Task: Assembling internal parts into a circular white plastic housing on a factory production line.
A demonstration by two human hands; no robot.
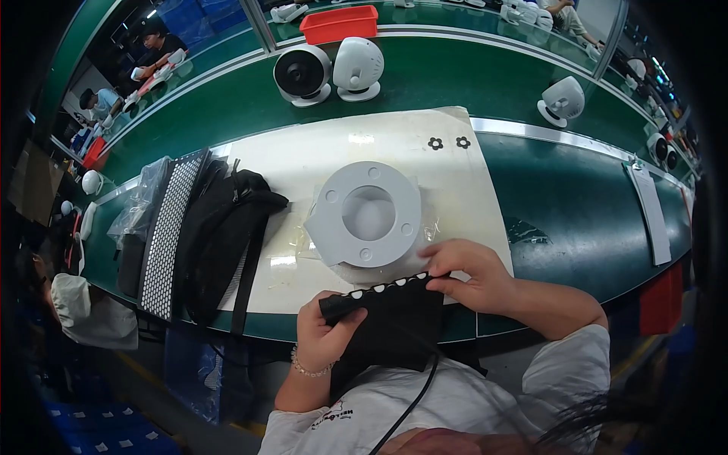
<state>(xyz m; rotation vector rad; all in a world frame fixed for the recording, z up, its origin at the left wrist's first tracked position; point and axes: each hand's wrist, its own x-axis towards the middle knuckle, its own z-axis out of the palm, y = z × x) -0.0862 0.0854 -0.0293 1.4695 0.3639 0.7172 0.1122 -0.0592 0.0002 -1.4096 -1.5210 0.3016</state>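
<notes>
Near the table's front edge I hold a black sheet (394, 322) with a row of white round dots along its folded upper edge. My left hand (322, 334) grips its left end, thumb on top. At the other end my right hand (470, 274) pinches the upper corner between thumb and fingers. Just beyond the hands lies a light grey ring-shaped part (334, 227) with a pointed side and several round recesses. It rests over clear plastic and something white that shows through its middle.
A white board (288, 152) covers the table's middle. At left lie a black bag (227, 212), a white-dotted black sheet (163, 243) and plastic bags (140, 208). White fan-like units (358, 68) and a red tray (339, 25) stand beyond. Other people sit farther off.
</notes>
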